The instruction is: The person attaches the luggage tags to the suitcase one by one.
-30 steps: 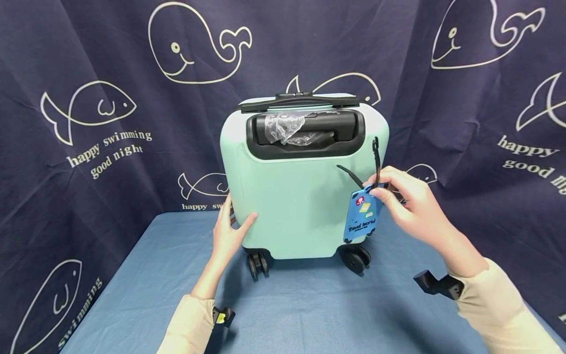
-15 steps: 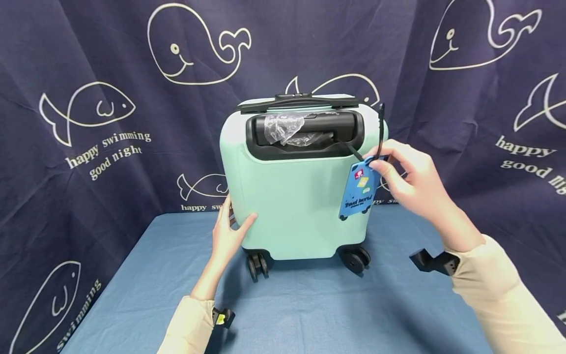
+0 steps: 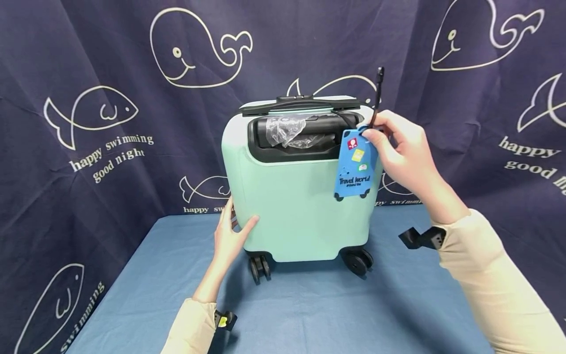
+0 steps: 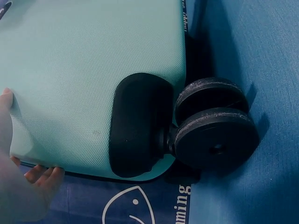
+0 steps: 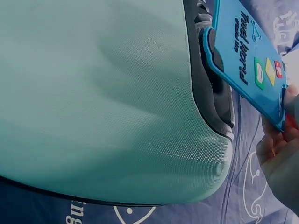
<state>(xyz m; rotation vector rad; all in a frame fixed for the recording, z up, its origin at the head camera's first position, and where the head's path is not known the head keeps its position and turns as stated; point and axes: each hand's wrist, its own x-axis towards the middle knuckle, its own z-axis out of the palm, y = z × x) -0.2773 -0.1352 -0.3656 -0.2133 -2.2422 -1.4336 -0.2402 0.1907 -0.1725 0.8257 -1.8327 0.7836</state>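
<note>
A mint-green suitcase (image 3: 292, 211) stands upright on its wheels. My left hand (image 3: 227, 241) holds its lower left side, thumb on the front face and fingers round the side; in the left wrist view the fingertips (image 4: 53, 175) reach the far edge. A blue luggage tag (image 3: 351, 169) reading "Travel World" hangs from my right hand (image 3: 407, 152), which pinches it at the top beside its black strap (image 3: 378, 96). One strap end points up, free; the other runs toward the black carry handle (image 3: 300, 104), and whether it touches is unclear. The tag overlaps the handle recess at upper right.
A black telescopic handle (image 3: 320, 125) with clear plastic wrap (image 3: 283, 130) sits in the recess. Black caster wheels (image 3: 355, 261) rest on the blue cloth (image 3: 300, 309). Behind hangs a dark blue curtain (image 3: 110, 49) with whale and fish drawings.
My right hand has raised the luggage tag from the suitcase's lower right to beside the recess, and the strap's free end now stands above the suitcase top. My left hand stays put.
</note>
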